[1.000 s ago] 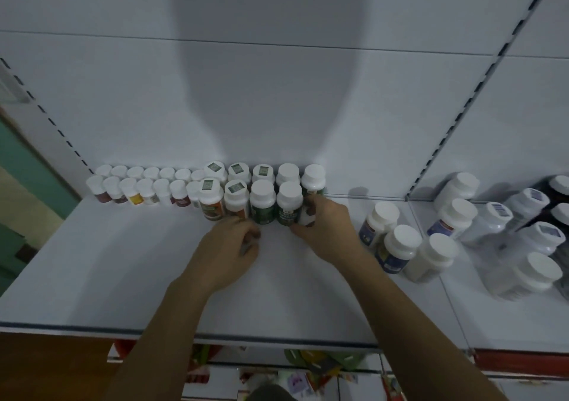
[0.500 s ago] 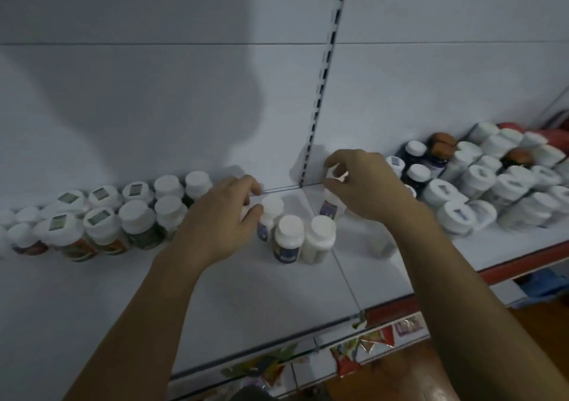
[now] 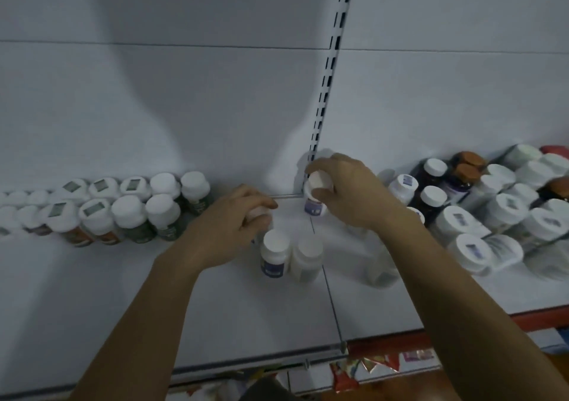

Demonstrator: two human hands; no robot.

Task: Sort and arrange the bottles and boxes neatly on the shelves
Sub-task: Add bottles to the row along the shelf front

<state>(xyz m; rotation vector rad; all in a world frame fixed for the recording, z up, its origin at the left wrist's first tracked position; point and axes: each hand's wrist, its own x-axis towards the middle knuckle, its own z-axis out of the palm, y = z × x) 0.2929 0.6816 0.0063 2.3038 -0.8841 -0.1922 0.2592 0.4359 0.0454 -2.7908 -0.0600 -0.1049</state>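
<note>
My right hand (image 3: 351,191) grips a white-capped bottle with a blue label (image 3: 315,197), tilted near the back wall at the shelf joint. A second white-capped bottle (image 3: 260,214) is mostly hidden under my left hand (image 3: 237,225), whose fingers curl over it. Two white bottles (image 3: 289,254) stand side by side just in front of my hands. A tidy double row of white-capped bottles (image 3: 129,210) lines the back wall on the left. An untidy pile of white and dark bottles (image 3: 498,210) fills the right shelf section.
The white shelf (image 3: 123,308) has bare surface in front of the left rows. A slotted upright (image 3: 331,62) runs up the back wall at the joint. The right section has a red front edge (image 3: 538,317). Coloured packets show on a lower shelf (image 3: 363,366). Another white bottle (image 3: 381,265) stands under my right forearm.
My view swung right from the tidy rows to the shelf joint. Both hands left the row and moved right; the right hand took hold of a blue-labelled bottle, the left hand closed over another.
</note>
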